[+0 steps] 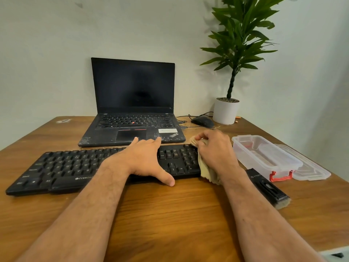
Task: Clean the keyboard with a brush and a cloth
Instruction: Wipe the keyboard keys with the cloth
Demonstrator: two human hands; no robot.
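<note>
1. Head view showed one black keyboard (75, 167) lying flat on the wood-grain table (170, 214); its right end lay under both hands.
2. One soft beige cloth (207, 172) was bunched in the right hand (215, 150), whose fingers curled round it over the number pad; the left hand (143, 157) lay spread and flat, clamping the keyboard with straight fingers.
3. One black brush (268, 188) with pale bristles lay just right of the right forearm; beyond stood one clear plastic box (264, 156), one laptop (132, 103), one mouse (203, 121), one potted plant (226, 110).
</note>
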